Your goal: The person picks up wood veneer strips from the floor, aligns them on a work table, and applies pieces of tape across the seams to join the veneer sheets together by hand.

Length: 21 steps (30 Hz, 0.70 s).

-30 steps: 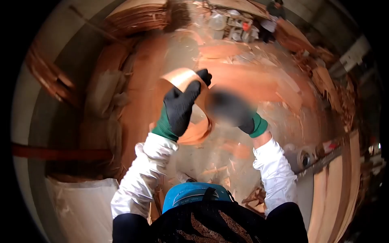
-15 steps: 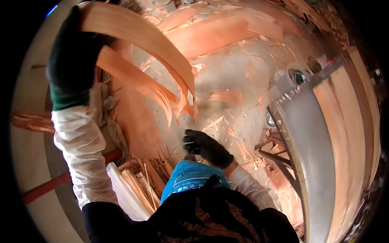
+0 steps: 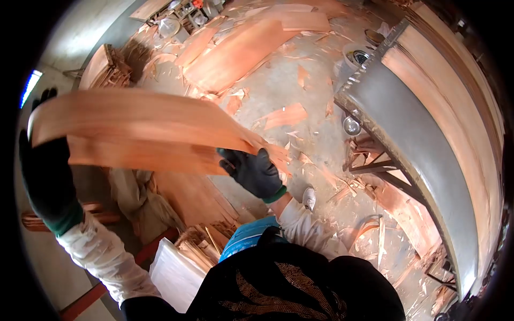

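A person's left hand (image 3: 49, 174) grips one thin wood sheet (image 3: 134, 115) at its bend, the doubled sheet raised above the floor (image 3: 257, 117) at left and center. The right hand (image 3: 254, 172), fingers spread, is at the ragged end; whether it touches cannot be told. Two black gloves, one shoe (image 3: 309, 198) and one grey-topped table (image 3: 407, 107) show, the table bearing veneer layers (image 3: 428, 91) too close to count. The left hand's fingers are partly hidden by the sheet, itself slightly blurred; dark lens edges crop the table's right side.
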Available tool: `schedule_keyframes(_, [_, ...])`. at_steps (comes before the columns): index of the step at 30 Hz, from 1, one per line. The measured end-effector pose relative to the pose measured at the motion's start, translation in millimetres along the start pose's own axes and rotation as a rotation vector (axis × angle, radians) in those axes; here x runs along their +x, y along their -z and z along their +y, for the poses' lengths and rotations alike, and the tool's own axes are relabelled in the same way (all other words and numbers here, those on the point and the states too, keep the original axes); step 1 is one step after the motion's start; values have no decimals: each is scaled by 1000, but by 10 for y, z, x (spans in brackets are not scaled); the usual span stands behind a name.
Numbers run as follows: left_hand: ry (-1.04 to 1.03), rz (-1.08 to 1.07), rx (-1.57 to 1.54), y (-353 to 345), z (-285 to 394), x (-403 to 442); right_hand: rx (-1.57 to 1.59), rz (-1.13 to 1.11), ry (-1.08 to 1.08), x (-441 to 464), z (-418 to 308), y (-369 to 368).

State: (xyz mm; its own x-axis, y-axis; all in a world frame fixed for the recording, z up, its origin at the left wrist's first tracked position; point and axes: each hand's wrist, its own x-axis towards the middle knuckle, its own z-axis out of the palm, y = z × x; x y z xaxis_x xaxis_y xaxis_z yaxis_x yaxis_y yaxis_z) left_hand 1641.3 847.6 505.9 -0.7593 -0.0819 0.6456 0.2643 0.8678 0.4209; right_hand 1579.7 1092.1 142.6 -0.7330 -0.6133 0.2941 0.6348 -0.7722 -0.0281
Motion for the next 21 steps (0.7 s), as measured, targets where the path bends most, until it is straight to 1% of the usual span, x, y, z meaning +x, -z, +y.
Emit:
schedule_keyframes(2, [117,-53,-34,170,78,-164,19,118,100,-28,-22,22])
schedule_keyframes(3, [192,-12,-270,271,42,-252,25,147,179,24,-43,-108])
schedule_keyframes(5, [354,60,-749,454,-139,-482,89,265,264,1,-112,-26])
schedule_keyframes(6, [397,144,-767,441,-166,-565,123,326,311,-32,-164,25])
schedule_keyframes(8, [476,297,-809,339,-267,-703,172,298,426,-114,-324,58])
schedule_keyframes(9, [485,297,-827,331,-436,-756,166,297,486,-189,-418,19])
schedule_keyframes(12, [513,151,-835,335,-1202,-931,174,325,619,-589,-706,-62])
schedule_keyframes(15, [520,-66,-828,174,-2122,-960,102,352,800,-1082,-931,-50])
schedule_keyframes(16, [522,-135,-871,62,-2425,-914,37,371,872,-1293,-975,-130])
schedule_keyframes(17, [655,-131,-1074,-107,-2730,-795,-20,358,958,-1390,-994,-222])
schedule_keyframes(18, [740,-91,-1137,-436,-2360,-672,-69,337,1041,-1575,-1046,-297])
schedule_keyframes(19, [824,-43,-1200,-762,-1972,-549,-53,338,1075,-1791,-1092,-370])
schedule_keyframes(20, [731,-80,-1101,-964,-1842,-518,-35,337,1099,-1969,-1151,-436])
schedule_keyframes(21, [639,-106,-1000,-1158,-1729,-488,-78,348,1184,-2166,-1193,-486])
